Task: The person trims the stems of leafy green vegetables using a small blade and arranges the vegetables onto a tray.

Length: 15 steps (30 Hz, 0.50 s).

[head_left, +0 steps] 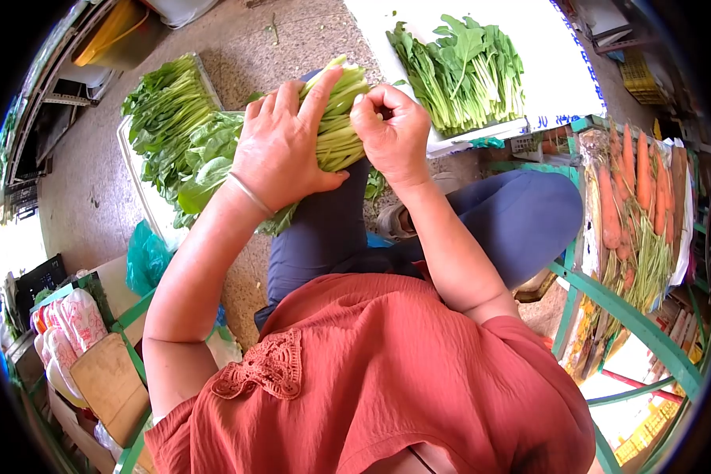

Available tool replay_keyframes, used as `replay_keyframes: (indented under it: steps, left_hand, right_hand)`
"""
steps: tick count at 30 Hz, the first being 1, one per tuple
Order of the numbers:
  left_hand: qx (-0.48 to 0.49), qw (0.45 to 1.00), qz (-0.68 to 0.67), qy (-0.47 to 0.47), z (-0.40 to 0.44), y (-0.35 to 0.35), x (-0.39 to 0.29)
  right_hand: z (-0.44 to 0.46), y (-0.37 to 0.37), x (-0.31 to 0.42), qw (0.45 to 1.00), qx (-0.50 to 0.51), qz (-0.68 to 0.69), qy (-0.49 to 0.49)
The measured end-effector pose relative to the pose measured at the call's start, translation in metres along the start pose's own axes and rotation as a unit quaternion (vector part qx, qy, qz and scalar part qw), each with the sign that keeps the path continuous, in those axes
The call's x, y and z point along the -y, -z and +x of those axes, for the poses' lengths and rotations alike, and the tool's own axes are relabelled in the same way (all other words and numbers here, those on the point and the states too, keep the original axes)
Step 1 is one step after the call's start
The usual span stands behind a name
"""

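A bunch of leafy greens (338, 130) lies across my raised left thigh, its pale green stems pointing right and its broad leaves left. My left hand (280, 146) is wrapped over the bunch, fingers along the top and thumb at the near side. Beside the stem ends, my right hand (393, 130) is closed, thumb and forefinger pinched together. What the pinch holds, if anything, is too small to make out. More stacked greens (170, 110) rest on a white tray (155, 207) to the left. Another pile of greens (462, 75) sits on a white board (553, 59) at upper right.
Carrots (644, 186) and stringy green stems fill a stand with a green metal frame (632, 316) at right. A teal plastic bag (148, 259) is at left, near a cardboard piece (109, 385). A yellow bucket (122, 35) stands at upper left on the speckled floor (245, 47).
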<state>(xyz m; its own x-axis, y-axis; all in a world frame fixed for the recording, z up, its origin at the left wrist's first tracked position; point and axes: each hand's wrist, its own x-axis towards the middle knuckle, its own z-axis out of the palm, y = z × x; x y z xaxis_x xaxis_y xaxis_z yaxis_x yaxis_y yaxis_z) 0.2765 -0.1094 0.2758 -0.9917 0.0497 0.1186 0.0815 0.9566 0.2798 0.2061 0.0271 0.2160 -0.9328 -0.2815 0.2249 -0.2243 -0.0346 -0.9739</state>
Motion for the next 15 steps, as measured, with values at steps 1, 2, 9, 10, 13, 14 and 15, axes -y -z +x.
replay_keyframes:
  steps: [1,2,9,10,13,14,15]
  left_hand:
    - [-0.005,1.0,0.002,-0.002,-0.001,0.0,0.0]
    - [-0.01,1.0,0.003,-0.006,0.0,-0.001,0.0]
    - [-0.02,1.0,-0.002,-0.006,-0.006,-0.001,-0.003]
    - [-0.02,1.0,-0.017,0.004,-0.006,-0.002,-0.002]
    - [-0.037,0.997,-0.069,0.016,-0.008,-0.003,0.004]
    - [-0.055,0.992,-0.106,0.025,-0.008,-0.002,0.006]
    - [-0.054,0.993,-0.1,0.016,-0.009,-0.002,0.007]
  right_hand:
    - [0.0,0.001,-0.001,1.0,-0.008,-0.016,0.018]
    - [0.0,0.001,-0.001,0.999,-0.017,-0.032,0.038]
    - [0.002,0.003,0.004,0.988,-0.026,-0.1,0.119]
    - [0.005,0.004,0.004,0.987,-0.028,-0.101,0.12]
    - [0.019,0.02,0.015,0.997,0.001,-0.063,0.049]
    - [0.028,0.032,0.011,0.999,0.019,-0.025,-0.014]
    - [0.037,0.043,0.007,0.996,0.033,0.01,-0.079]
